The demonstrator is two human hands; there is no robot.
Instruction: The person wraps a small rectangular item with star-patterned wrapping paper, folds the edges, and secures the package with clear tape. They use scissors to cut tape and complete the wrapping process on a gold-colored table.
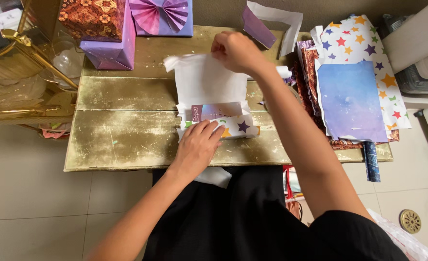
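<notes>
My left hand (198,145) lies flat, fingers spread, pressing the star-patterned wrapping paper (209,87) against the small box (217,112) at the middle of the gold worktop (122,135). My right hand (234,50) has its grip pinched shut on the paper's far edge, lifting the white underside.

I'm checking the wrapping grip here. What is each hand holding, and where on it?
The right hand pinches the far edge of the star-print wrapping paper, lifted white side up. The left hand presses the near flap against the small box.
</notes>
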